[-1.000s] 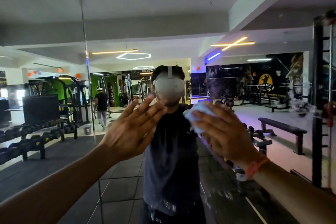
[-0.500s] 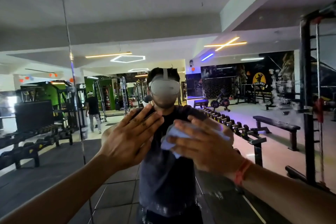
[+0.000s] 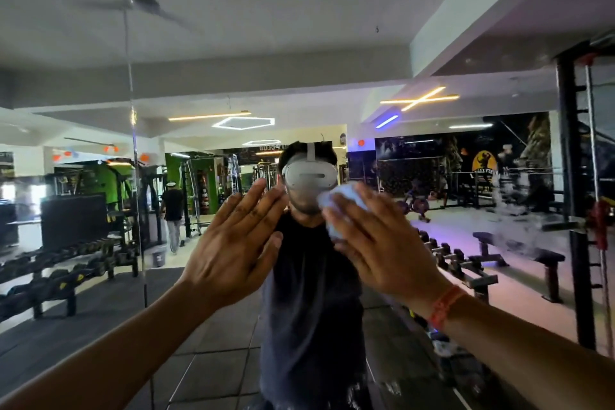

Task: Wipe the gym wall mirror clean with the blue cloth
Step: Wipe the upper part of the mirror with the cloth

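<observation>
The gym wall mirror (image 3: 432, 176) fills the whole view and reflects the gym behind me. My right hand (image 3: 382, 243) presses a pale blue cloth (image 3: 336, 206) against the glass at centre, fingers spread over the bunched cloth, which shows only above and left of the fingers. My left hand (image 3: 239, 243) lies flat on the mirror just left of it, fingers straight and together. A vertical seam (image 3: 134, 176) between mirror panels runs down the left part of the glass. White smears cloud the mirror at the right (image 3: 519, 220).
A black rack upright (image 3: 575, 210) stands at the right edge. In the reflection: dumbbell racks (image 3: 56, 276) at left, a bench (image 3: 519, 253) at right, and another person (image 3: 173, 210) walking far back.
My right hand has carried the cloth up and to the right, from chest height of my reflection to head height. The left hand stays flat on the glass.
</observation>
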Available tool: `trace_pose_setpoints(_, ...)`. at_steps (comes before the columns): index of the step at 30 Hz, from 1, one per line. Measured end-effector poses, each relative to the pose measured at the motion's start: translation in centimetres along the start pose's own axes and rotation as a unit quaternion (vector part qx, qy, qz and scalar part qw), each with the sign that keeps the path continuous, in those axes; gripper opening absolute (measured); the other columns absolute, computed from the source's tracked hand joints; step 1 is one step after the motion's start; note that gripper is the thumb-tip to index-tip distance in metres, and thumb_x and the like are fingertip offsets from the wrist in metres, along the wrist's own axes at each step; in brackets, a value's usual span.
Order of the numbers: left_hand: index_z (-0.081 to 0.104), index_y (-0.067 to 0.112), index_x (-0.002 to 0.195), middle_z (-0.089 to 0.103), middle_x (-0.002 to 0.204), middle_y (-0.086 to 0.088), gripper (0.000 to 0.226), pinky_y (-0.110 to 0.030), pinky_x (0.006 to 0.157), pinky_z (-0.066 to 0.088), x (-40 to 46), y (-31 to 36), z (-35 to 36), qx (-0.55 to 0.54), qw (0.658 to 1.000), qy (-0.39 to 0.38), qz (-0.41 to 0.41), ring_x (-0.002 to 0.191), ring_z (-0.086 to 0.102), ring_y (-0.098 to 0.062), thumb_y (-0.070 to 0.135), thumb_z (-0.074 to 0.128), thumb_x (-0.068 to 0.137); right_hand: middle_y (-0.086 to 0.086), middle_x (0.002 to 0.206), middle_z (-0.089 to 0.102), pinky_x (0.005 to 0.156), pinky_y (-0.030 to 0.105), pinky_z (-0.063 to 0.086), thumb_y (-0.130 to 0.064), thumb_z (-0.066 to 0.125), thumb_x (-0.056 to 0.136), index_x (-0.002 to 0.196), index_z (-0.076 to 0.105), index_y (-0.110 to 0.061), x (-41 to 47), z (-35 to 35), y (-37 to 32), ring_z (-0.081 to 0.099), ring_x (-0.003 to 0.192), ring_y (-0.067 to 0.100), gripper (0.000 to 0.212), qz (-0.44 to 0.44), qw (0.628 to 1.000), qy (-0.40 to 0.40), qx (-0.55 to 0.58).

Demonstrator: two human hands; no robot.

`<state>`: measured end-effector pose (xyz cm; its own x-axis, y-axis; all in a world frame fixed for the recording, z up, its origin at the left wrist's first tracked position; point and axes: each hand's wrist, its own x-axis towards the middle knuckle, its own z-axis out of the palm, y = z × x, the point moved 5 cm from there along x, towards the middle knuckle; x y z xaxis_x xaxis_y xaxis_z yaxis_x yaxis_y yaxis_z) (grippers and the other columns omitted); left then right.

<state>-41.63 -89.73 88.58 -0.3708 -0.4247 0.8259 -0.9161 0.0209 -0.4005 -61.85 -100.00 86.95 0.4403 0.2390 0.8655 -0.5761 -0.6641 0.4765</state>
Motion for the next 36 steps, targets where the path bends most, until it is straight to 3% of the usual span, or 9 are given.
trace_pose_setpoints(3, 0.033, 0.015, 0.16, 0.024, 0.169, -0.001, 0.062, -0.054, 0.123, 0.025, 1.6, 0.1, -0.3, -0.013, 1.0, 0.005, -0.008, 0.159, 0.011, -0.021, 0.033, 0.049, 0.102, 0.0, 0.165, 0.034, 0.122, 0.052, 0.03, -0.032, 0.043, 0.108, 0.157, 0.039, -0.023, 0.4, -0.7, 2.3, 0.025, 0.155, 0.029, 0.05, -0.13, 0.99, -0.024, -0.045)
trace_pose_setpoints(7, 0.033, 0.016, 0.159, 0.024, 0.169, -0.001, 0.06, -0.054, 0.124, 0.024, 3.6, 0.2, -0.6, -0.019, 0.999, 0.012, -0.027, 0.159, 0.009, -0.019, 0.036, 0.041, 0.103, 0.008, 0.159, 0.043, 0.116, 0.058, 0.034, -0.02, 0.05, 0.106, 0.15, 0.048, -0.012, 3.1, -3.1, 8.1, 0.027, 0.153, 0.036, 0.046, 0.152, 0.982, 0.108, 0.042)
trace_pose_setpoints(12, 0.03, 0.016, 0.16, 0.022, 0.169, -0.001, 0.062, -0.054, 0.124, 0.023, 4.2, 0.1, -0.2, 0.001, 1.0, 0.007, -0.03, 0.159, 0.008, -0.02, 0.039, 0.035, 0.103, 0.002, 0.161, 0.041, 0.117, 0.048, 0.038, -0.026, 0.056, 0.107, 0.15, 0.052, -0.018, -0.5, 0.0, 0.6, 0.033, 0.152, 0.027, 0.044, -0.28, 0.958, -0.054, 0.033)
trace_pose_setpoints(18, 0.032, 0.017, 0.16, 0.024, 0.169, 0.002, 0.061, -0.053, 0.123, 0.026, 4.2, 0.3, -0.4, 0.002, 0.999, 0.012, -0.03, 0.158, 0.011, -0.019, 0.035, 0.036, 0.102, 0.009, 0.156, 0.047, 0.117, 0.056, 0.035, -0.009, 0.06, 0.1, 0.142, 0.058, -0.005, 3.6, -2.1, 7.1, 0.036, 0.149, 0.035, 0.042, 0.079, 0.988, 0.109, 0.079)
trace_pose_setpoints(23, 0.032, 0.019, 0.16, 0.024, 0.169, 0.003, 0.06, -0.051, 0.123, 0.026, 3.7, -0.2, -0.4, 0.009, 1.0, -0.002, -0.028, 0.158, 0.012, -0.019, 0.03, 0.041, 0.102, 0.002, 0.16, 0.042, 0.121, 0.046, 0.031, -0.025, 0.043, 0.109, 0.144, 0.059, -0.018, -0.2, 0.6, -1.2, 0.034, 0.152, 0.027, 0.039, -0.336, 0.94, -0.047, 0.018)
trace_pose_setpoints(29, 0.034, 0.018, 0.159, 0.025, 0.169, 0.002, 0.059, -0.053, 0.124, 0.023, 2.0, -1.0, -0.9, 0.005, 0.998, 0.014, -0.06, 0.158, 0.014, -0.021, 0.033, 0.037, 0.102, 0.006, 0.156, 0.047, 0.118, 0.053, 0.035, -0.013, 0.058, 0.103, 0.143, 0.058, -0.01, 7.9, -2.8, 8.6, 0.036, 0.149, 0.037, 0.04, 0.079, 0.985, 0.139, 0.064)
trace_pose_setpoints(32, 0.028, 0.02, 0.161, 0.018, 0.17, 0.004, 0.061, -0.044, 0.128, 0.012, 0.8, -1.8, -1.1, 0.005, 0.996, 0.015, -0.083, 0.159, 0.009, -0.018, 0.037, 0.032, 0.103, 0.009, 0.156, 0.047, 0.12, 0.052, 0.032, -0.013, 0.051, 0.106, 0.144, 0.056, -0.006, 3.0, 1.1, -0.4, 0.036, 0.15, 0.033, 0.039, -0.127, 0.984, 0.049, 0.113)
trace_pose_setpoints(34, 0.026, 0.022, 0.162, 0.018, 0.17, 0.006, 0.061, -0.039, 0.128, 0.006, 0.5, -2.4, -1.4, 0.009, 0.997, 0.009, -0.079, 0.159, 0.008, -0.017, 0.037, 0.032, 0.103, 0.004, 0.159, 0.044, 0.126, 0.046, 0.023, -0.023, 0.038, 0.111, 0.143, 0.059, -0.013, -1.2, 2.9, -5.2, 0.027, 0.155, 0.025, 0.039, -0.344, 0.932, -0.054, 0.101)
trace_pose_setpoints(36, 0.028, 0.021, 0.161, 0.019, 0.17, 0.004, 0.061, -0.037, 0.128, 0.005, 0.4, -3.5, -1.8, 0.012, 0.997, 0.012, -0.079, 0.159, 0.008, -0.017, 0.037, 0.032, 0.103, -0.002, 0.159, 0.045, 0.123, 0.043, 0.028, -0.026, 0.034, 0.112, 0.141, 0.061, -0.021, -0.4, 2.4, -4.1, 0.027, 0.154, 0.023, 0.039, -0.418, 0.903, -0.072, 0.065)
